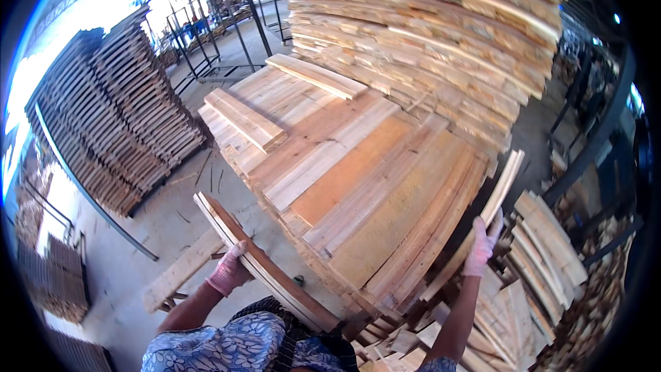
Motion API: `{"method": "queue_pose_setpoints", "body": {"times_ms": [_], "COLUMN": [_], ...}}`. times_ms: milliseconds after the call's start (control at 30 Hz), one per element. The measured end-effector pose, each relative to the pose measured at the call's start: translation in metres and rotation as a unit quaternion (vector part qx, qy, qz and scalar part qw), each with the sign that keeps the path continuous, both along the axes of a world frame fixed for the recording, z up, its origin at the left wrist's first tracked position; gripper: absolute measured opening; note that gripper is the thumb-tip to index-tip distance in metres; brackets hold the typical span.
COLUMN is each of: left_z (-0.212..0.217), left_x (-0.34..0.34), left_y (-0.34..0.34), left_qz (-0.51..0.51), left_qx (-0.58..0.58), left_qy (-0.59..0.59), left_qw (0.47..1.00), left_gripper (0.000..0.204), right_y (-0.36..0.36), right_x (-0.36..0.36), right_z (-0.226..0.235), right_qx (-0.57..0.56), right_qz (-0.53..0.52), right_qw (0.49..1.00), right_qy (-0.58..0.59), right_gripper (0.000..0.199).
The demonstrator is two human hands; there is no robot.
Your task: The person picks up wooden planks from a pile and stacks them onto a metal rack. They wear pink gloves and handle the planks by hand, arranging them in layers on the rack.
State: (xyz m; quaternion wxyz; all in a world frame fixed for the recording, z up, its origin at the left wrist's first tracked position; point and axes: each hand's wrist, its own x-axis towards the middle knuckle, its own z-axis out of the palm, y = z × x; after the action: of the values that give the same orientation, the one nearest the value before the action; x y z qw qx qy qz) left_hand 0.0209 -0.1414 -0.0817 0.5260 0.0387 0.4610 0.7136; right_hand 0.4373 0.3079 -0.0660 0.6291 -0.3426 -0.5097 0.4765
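Note:
My left hand, in a pinkish glove, grips a few long boards held together at the near left of the stack, their lower end close to my body. On the other side, my right hand, gloved too, is closed around a narrow pair of wooden strips beside the stack's right edge. Between them lies a wide stack of planks, its top layer set side by side in pale, orange and brown tones. Two short bundles of boards rest on that layer, a left bundle and a far bundle.
A tall pile of boards rises behind the stack. Another tall pile stands at the left beyond a metal rail. A wooden bench is at the near left. Loose boards and offcuts lie at the right.

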Motion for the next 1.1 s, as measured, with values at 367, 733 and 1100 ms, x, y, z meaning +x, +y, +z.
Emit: {"method": "queue_pose_setpoints", "body": {"times_ms": [367,733,1100], "left_z": [0.017,0.032,0.044], "left_x": [-0.018,-0.009,-0.006], "left_y": [0.117,0.132,0.102], "left_qz": [0.020,0.120,0.139], "left_qx": [0.013,-0.036,0.039], "left_qy": [0.120,-0.074,-0.071], "left_qw": [0.993,0.989,0.987], "left_gripper": [0.065,0.044,0.048], "right_y": [0.022,0.121,0.136], "right_x": [-0.080,-0.265,-0.280], "right_z": [0.194,0.171,0.146], "right_qx": [0.150,0.117,0.173], "right_qz": [0.061,0.122,0.148], "right_qw": [0.857,0.629,0.652], "right_qy": [-0.489,-0.759,-0.723], "right_gripper": [0.085,0.095,0.089]}}
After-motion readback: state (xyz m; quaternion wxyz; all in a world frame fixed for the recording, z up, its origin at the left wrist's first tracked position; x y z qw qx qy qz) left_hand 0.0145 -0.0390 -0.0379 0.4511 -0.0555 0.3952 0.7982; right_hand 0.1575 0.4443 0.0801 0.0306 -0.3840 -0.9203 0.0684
